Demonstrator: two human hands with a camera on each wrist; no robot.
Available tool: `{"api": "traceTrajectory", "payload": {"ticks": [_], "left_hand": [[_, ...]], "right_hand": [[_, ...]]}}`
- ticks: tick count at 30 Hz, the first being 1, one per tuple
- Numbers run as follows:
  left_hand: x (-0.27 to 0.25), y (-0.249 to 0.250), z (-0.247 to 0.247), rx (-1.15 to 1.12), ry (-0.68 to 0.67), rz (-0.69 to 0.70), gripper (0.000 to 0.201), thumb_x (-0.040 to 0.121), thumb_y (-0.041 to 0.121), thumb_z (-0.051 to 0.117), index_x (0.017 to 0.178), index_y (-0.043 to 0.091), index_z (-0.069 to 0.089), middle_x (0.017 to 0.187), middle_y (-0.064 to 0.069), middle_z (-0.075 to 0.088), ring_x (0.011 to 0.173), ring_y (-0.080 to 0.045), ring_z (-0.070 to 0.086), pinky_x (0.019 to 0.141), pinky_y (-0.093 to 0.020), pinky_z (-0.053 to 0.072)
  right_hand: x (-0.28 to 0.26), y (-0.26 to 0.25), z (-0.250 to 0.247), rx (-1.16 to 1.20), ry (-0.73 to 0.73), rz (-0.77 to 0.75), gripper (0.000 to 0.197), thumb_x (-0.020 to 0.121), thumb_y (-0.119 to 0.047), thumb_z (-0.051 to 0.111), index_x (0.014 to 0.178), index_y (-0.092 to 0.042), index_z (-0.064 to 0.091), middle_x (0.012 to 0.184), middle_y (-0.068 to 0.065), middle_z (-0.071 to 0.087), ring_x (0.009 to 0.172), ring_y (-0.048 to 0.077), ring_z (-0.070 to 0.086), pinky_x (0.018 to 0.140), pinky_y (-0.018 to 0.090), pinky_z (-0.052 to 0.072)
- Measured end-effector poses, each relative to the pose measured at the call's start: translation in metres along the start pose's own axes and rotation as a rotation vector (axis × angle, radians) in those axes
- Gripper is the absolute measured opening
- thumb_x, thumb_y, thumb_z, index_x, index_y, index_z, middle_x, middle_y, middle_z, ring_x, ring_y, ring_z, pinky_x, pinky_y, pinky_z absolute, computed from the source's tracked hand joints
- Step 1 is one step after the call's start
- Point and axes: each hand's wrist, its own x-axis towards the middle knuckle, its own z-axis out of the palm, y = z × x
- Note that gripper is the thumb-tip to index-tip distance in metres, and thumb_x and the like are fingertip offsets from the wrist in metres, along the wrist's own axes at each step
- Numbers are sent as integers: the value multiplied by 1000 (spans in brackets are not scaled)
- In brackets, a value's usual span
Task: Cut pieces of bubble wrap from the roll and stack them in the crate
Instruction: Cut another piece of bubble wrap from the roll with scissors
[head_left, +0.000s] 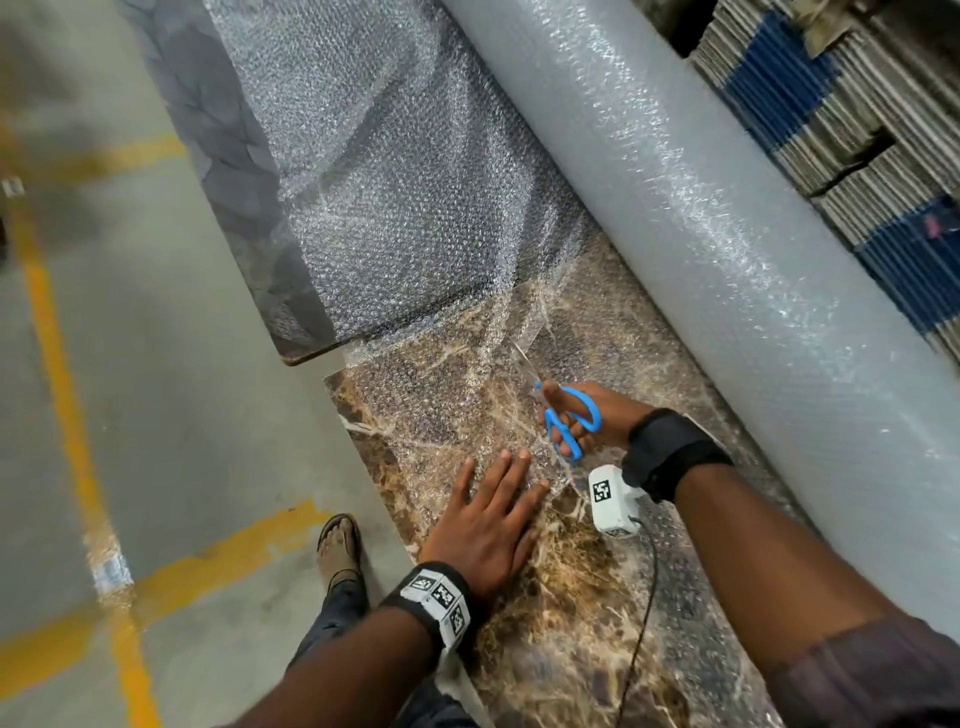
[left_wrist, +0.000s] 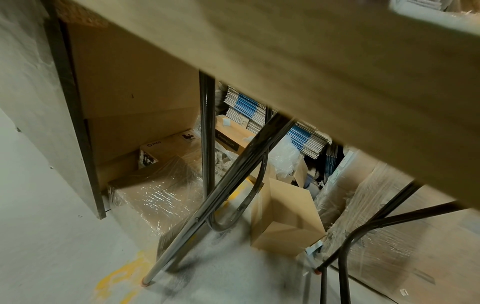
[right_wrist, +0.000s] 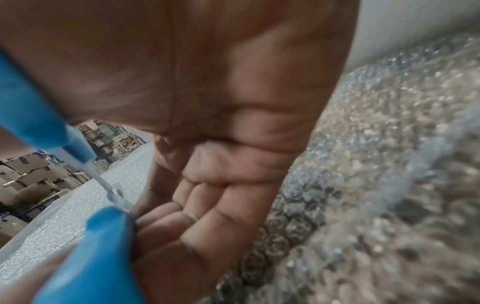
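A grey concrete floor (head_left: 171, 415) lies left of the marble table (head_left: 582, 587), crossed by worn yellow lines (head_left: 57, 364). Beyond the marble table, edge to edge with it, stands a dark grey table (head_left: 218, 171). Right of the marble table, flattened cartons (head_left: 857, 130) are stacked on edge, some blue. Under the marble table, black metal legs (left_wrist: 207, 131) stand on the floor, among a brown box (left_wrist: 285, 220) and film-wrapped boxes (left_wrist: 155, 197). More stacked boxes (right_wrist: 33, 181) show far off, blurred. The light is dim and even.
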Motion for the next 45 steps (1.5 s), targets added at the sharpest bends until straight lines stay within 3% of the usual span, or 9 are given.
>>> {"api": "traceTrajectory", "payload": {"ticks": [9, 12, 19, 24, 33, 37, 41, 45], "left_hand": [[1, 1, -3, -13, 2, -1, 55, 102, 49, 22, 152, 26, 29, 163, -9, 8, 150, -28, 6, 116, -59, 13], [1, 1, -2, -12, -9, -1, 55, 102, 50, 22, 152, 26, 28, 163, -9, 8, 150, -28, 6, 116, -59, 13], [0, 1, -6, -16, -23, 3, 56, 103, 50, 19, 153, 26, 23, 163, -9, 5, 151, -27, 3, 117, -60, 11], [0, 1, -5, -21, -37, 2, 57, 102, 50, 18, 154, 26, 21, 163, -9, 5, 151, -27, 2, 116, -59, 11], [0, 0, -4, -26, -30, 7, 56, 103, 50, 21, 154, 26, 21, 163, -9, 7, 150, -28, 4, 116, -60, 11], [0, 0, -5, -33, -23, 9, 57, 103, 50, 22, 154, 25, 21, 163, -9, 5, 150, -28, 4, 116, -60, 12], [-1, 0, -4, -30, -17, 7, 56, 103, 49, 21, 154, 25, 20, 163, -9, 4, 151, -28, 3, 116, -59, 10], [0, -1, -1, -31, -16, 4, 56, 103, 49, 21, 154, 27, 21, 163, -8, 5, 151, -27, 4, 117, -59, 10]], "right_hand": [[21, 4, 6, -22, 116, -44, 92, 41, -83, 76, 80, -1, 63, 63, 13, 63, 51, 24, 58, 53, 31, 50], [22, 6, 5, -46, 152, -76, 91, 39, -85, 76, 78, -3, 66, 60, 10, 64, 45, 21, 57, 51, 29, 51], [20, 9, 4, 24, 126, -72, 99, 40, -86, 73, 85, 2, 61, 59, 9, 63, 45, 18, 59, 45, 24, 48], [23, 4, 2, 31, 99, -47, 95, 39, -87, 73, 83, -3, 62, 68, 15, 64, 51, 22, 62, 47, 26, 51], [40, -1, 4, -31, 121, -85, 96, 47, -88, 69, 83, 1, 62, 65, 14, 63, 53, 25, 59, 53, 31, 49], [43, 1, 2, -66, 135, -119, 86, 55, -82, 69, 81, 0, 64, 65, 14, 63, 51, 23, 57, 50, 28, 48], [41, 1, 1, -77, 164, -154, 64, 66, -64, 71, 78, -2, 66, 63, 13, 61, 46, 19, 51, 51, 28, 44], [33, 2, 1, -54, 101, -102, 85, 55, -83, 69, 81, -3, 63, 62, 10, 62, 50, 22, 56, 51, 29, 47]]}}
